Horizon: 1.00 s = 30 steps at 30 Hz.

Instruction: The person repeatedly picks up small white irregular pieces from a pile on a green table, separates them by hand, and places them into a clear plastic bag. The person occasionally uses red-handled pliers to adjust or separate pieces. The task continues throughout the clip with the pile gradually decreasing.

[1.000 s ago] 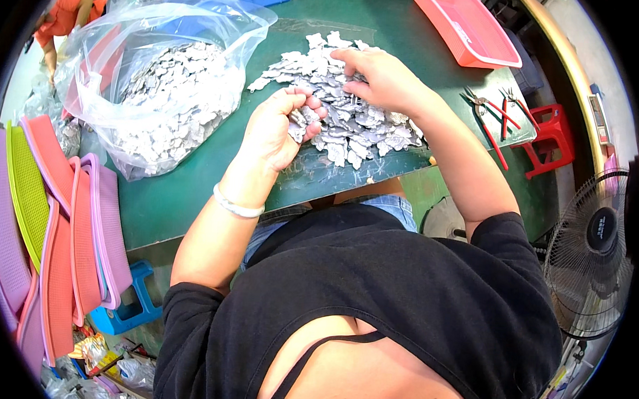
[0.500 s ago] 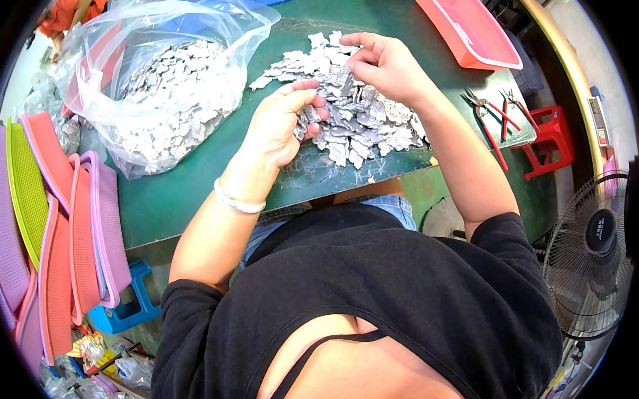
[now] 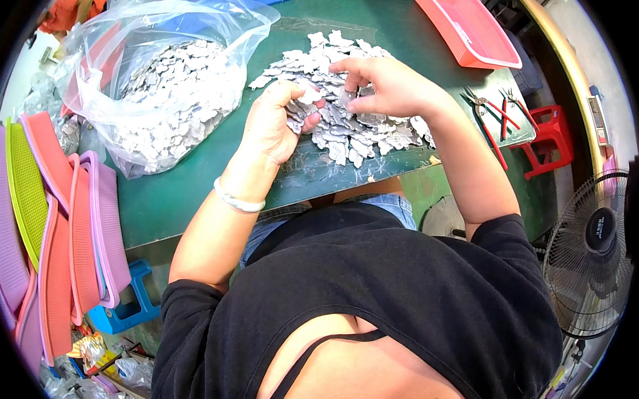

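While the clear bag [image 3: 90,110] stands at the left, my left hand [image 3: 269,122] holds some flat grey pieces [image 3: 296,114] at the left edge of the loose pile [image 3: 346,137]. This pile lies rightward from that grip, pointing in mixed directions, under my right hand [image 3: 397,86], the nearer one, half curled; whether it holds something, I cannot tell.

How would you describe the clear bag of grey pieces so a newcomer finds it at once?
Find the green table, then look at its left side, to the left of the person's left hand. There, a wide-mouthed clear plastic bag bulges with flat grey pieces. Unlike the loose pile to its right, these pieces are held in see-through plastic.
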{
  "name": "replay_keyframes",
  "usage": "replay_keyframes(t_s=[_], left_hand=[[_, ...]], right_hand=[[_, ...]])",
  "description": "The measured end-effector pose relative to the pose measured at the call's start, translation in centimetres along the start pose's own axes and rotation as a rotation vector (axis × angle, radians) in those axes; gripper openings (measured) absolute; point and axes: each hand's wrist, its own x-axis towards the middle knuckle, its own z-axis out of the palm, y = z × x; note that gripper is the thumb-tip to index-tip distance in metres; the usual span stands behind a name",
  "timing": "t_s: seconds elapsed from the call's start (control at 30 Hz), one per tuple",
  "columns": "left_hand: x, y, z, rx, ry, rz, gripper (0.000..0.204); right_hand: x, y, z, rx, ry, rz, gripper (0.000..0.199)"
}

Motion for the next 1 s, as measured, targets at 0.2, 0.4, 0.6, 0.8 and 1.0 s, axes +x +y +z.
replay_keyframes(t_s=[0.2, 0.4, 0.6, 0.8, 1.0], left_hand=[[0.2, -0.2, -0.3, 0.027, -0.028, -0.004, 0.022], [0.5, -0.3, -1.0, 0.009, -0.070, -0.057, 0.023], [0.1, -0.2, -0.2, 0.188, -0.046, -0.043, 0.016], [-0.1, -0.3, 0.4, 0.320, -0.068, -0.048, 0.011], [0.4, -0.2, -0.7, 0.174, -0.003, -0.057, 0.005]], right_hand=[[0.1, 0.0, 0.3, 0.038, 0.008, 0.116, 0.045], [-0.2, -0.5, 0.2, -0.035, -0.003, -0.076, 0.046], [0.0, -0.7, 0.1, 0.160, 0.032, 0.101, 0.047], [0.7, -0.8, 0.8, 0.411, 0.102, 0.062, 0.044], [1.5, 0.4, 1.5, -0.065, 0.140, 0.098, 0.042]])
